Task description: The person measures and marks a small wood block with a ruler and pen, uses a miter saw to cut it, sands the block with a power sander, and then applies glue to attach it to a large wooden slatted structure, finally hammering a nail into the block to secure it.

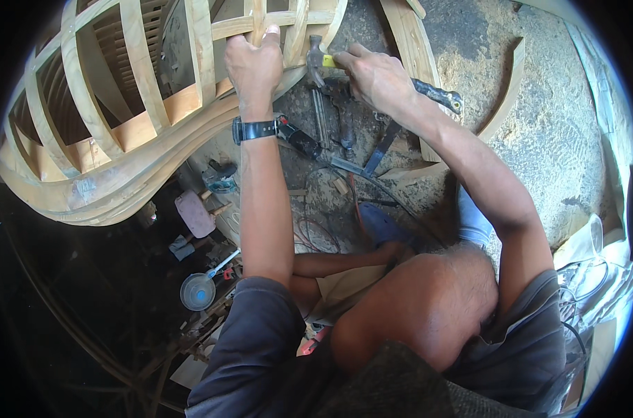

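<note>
A curved wooden frame (184, 136) made of bent slats and a layered lower rim fills the upper left. My left hand (254, 70), with a dark watch on its wrist, is closed around an upright wooden slat (258, 17) at the frame's right part, thumb against it. In my right hand (376, 75) is a hammer (435, 95), gripped partway along its handle. Its metal head is just right of my left hand, close to the frame; whether it touches the wood I cannot tell.
Below my hands, a power tool with a black and red body (299, 139) and other metal tools lie on the rough floor. Curved wooden strips (505, 97) lie to the right. A plastic cup (198, 291) and a pink block-like object (194, 214) are at lower left. Plastic sheeting (602, 279) lies at the right edge.
</note>
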The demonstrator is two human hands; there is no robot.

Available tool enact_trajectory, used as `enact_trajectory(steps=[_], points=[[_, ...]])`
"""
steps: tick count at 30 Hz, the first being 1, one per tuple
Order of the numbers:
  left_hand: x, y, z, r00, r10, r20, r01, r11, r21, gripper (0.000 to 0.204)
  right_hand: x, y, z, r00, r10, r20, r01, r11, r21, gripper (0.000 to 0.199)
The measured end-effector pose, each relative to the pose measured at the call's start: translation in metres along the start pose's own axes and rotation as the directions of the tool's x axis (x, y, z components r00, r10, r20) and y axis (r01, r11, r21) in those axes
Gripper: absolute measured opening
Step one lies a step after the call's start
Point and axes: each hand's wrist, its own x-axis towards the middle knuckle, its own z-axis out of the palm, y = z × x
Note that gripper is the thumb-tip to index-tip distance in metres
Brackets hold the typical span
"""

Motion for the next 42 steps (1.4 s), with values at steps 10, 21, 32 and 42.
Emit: enact_trajectory(steps=[10, 21, 32, 42], points=[[-0.006, 0.001, -0.011, 0.999, -0.018, 0.035, 0.016, 0.999, 0.049, 0.038, -0.022, -0.006, -0.003, 0.999, 0.032, 0.044, -0.034, 0.999, 0.037, 0.028], [-0.016, -0.013, 0.002, 0.995, 0.04, -0.089, -0.081, 0.846, -0.528, 0.037, -0.003, 0.001, -0.044, 0.975, 0.124, -0.182, -0.038, 0.909, 0.414, 0.027], [-0.017, 0.006, 0.01, 0.964, -0.027, -0.264, -0.133, 0.812, -0.569, 0.029, 0.01, -0.016, -0.074, 0.952, 0.163, -0.258, -0.035, 0.899, 0.437, 0.031], [-0.015, -0.002, 0.006, 0.968, -0.004, -0.253, -0.107, 0.898, -0.426, 0.055, 0.018, -0.024, -0.007, 0.826, -0.106, -0.554, 0.324, 0.893, 0.312, 0.041]])
